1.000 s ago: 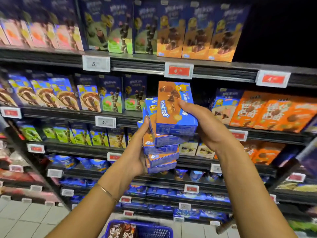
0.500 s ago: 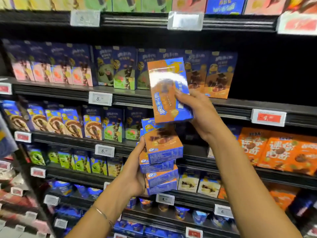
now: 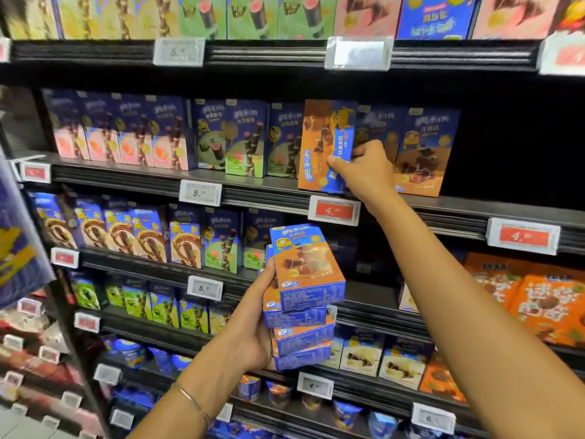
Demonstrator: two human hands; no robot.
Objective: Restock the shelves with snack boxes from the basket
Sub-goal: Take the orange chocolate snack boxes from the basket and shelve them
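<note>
My right hand grips an orange-and-blue snack box by its right edge. The box stands upright at the front of the second shelf, between green-fronted boxes and matching orange boxes. Lower down, my left hand holds a stack of several of the same snack boxes from the left side, in front of the lower shelves. The basket is out of view.
To the right of the orange boxes the second shelf is a dark gap. Price tags line the shelf edges. Rows of other snack boxes fill the shelves above, below and to the left. Orange packs sit at the right.
My right hand has lifted one box off the stack and carried it up and right to the second shelf. The view has tilted up, and the basket has left the frame.
</note>
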